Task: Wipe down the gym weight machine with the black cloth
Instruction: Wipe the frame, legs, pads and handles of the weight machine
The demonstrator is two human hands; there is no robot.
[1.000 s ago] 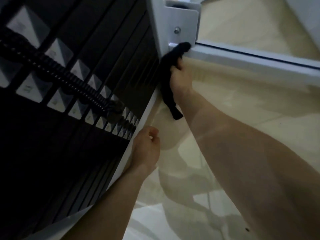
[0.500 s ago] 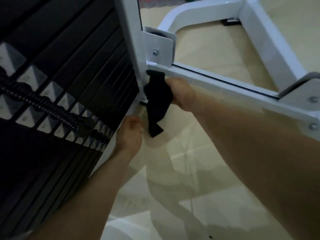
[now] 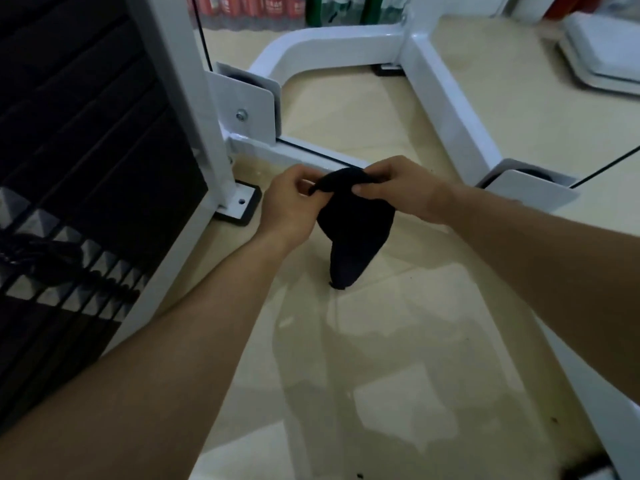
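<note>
- A person's two bare arms reach forward and down over a pale tiled floor (image 3: 381,341), close beside a white-framed gym weight machine (image 3: 180,98).
- The left hand (image 3: 291,202) pinches one end of the top edge of a black cloth (image 3: 356,233). The right hand (image 3: 398,188) grips the other end, with its fingers curled over the fabric.
- The cloth hangs in the air between the hands and narrows to a point below. As far as can be seen, it touches no part of the machine.
- A two-handed hold like this suggests the cloth is being spread or refolded, probably to turn a fresh face outward for wiping.
- Just behind the hands runs a low white base bar (image 3: 277,154), joined to the upright post by a bolted bracket (image 3: 249,105) — likely the nearest part to wipe.
- On the left, the dark weight stack (image 3: 86,150) fills the frame — black plates with pale labels.
</note>
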